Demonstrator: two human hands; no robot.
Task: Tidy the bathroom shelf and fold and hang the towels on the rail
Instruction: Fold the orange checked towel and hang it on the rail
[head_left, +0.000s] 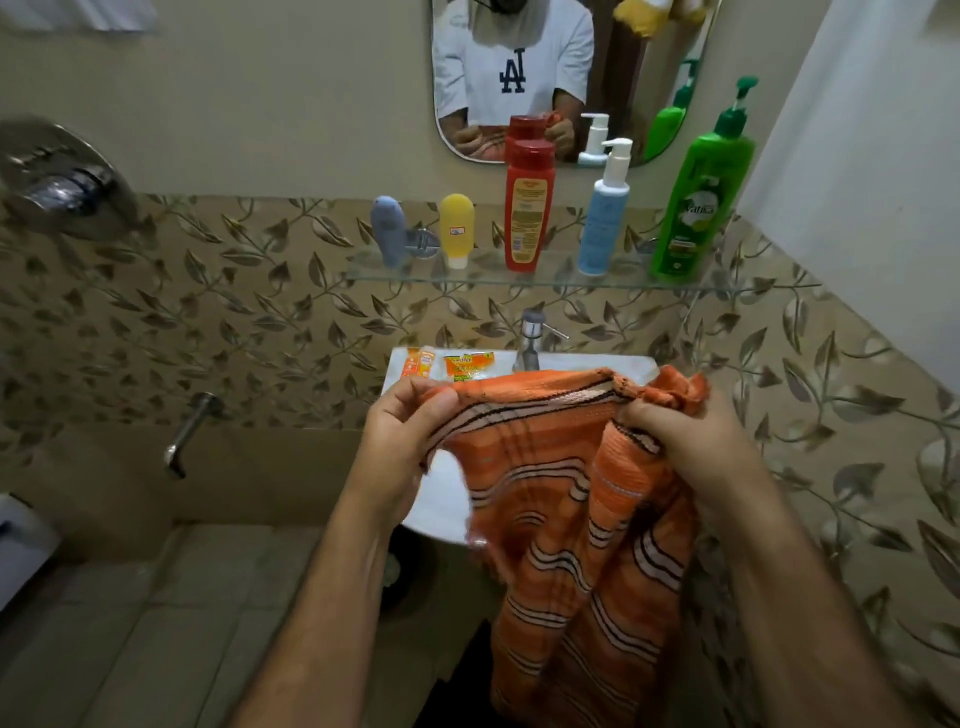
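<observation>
An orange towel (561, 493) with black and white stripes hangs in front of me over the white sink (441, 499). My left hand (402, 431) pinches its upper left edge. My right hand (685, 436) grips a bunched part of its upper right edge. The rest of the towel drapes down between my forearms. On the glass shelf (519, 278) above the sink stand a grey-blue tube (388, 231), a yellow tube (457, 228), a red bottle (529, 205), a white and blue pump bottle (605, 213) and a green pump bottle (701, 197). No towel rail is in view.
Orange and yellow sachets (447, 364) lie on the sink's back rim beside the chrome tap (532, 338). A mirror (566, 73) hangs above the shelf. A shower valve (62, 182) and a spout (189, 431) are on the left wall. A white wall (857, 130) stands at right.
</observation>
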